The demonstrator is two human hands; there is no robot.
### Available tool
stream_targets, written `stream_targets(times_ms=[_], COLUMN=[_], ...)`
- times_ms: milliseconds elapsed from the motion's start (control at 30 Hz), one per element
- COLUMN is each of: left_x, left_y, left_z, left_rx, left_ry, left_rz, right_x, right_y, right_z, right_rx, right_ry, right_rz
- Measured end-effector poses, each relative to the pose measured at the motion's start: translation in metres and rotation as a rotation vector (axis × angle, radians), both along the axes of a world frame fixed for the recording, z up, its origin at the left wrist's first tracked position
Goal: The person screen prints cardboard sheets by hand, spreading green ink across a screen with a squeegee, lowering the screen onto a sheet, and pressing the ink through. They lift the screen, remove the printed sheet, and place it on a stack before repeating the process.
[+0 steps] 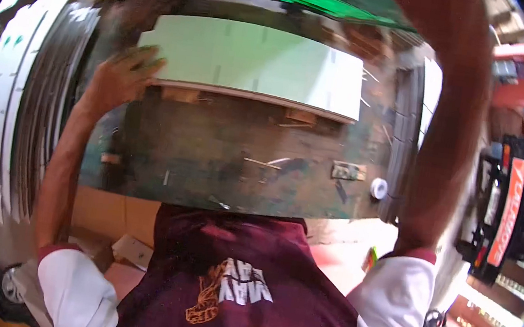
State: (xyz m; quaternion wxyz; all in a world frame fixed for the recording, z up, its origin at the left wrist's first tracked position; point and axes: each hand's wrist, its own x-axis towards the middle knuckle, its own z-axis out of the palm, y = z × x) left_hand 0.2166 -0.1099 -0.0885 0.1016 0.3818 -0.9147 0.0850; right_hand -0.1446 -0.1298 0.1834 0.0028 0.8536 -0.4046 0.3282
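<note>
A long white panel (255, 63) lies across the dark worktable (198, 148), raised on small wooden blocks (180, 94). Its surface carries several short dark marks. At the panel's left end is my left hand (124, 76), slightly blurred, with its fingers spread and touching the edge. My right arm reaches up along the right side and leaves the view at the top, so my right hand is out of sight.
Near the table's front right are a roll of white tape (378, 188) and a small block (348, 171). Thin sticks (262, 163) lie mid-table. Long stacked boards (4, 83) stand at the left. A black tool with a red label (506, 212) is at the right.
</note>
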Motion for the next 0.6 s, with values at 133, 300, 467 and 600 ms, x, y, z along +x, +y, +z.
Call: stream_targets(times_ms=[133,300,467,600], left_x=[-0.016,-0.098,-0.26,-0.345], left_y=[-0.002,-0.022,-0.053,-0.08], left_z=[0.02,0.028,0.022,0.016], left_rx=[-0.049,-0.011,0.072,0.325], left_ry=[0.032,0.196,0.367,0.133], left_rz=[-0.028,-0.118,-0.389,-0.311], right_x=[-0.006,-0.008,-0.014,-0.018], right_y=[-0.001,-0.003,-0.011,-0.018], right_z=[0.002,-0.003,-0.009,-0.005], right_rx=[0.088,0.029,-0.181,-0.151], right_ry=[0.11,0.088,0.026,0.053], right_rz=[-0.002,-0.078,0.057,0.113])
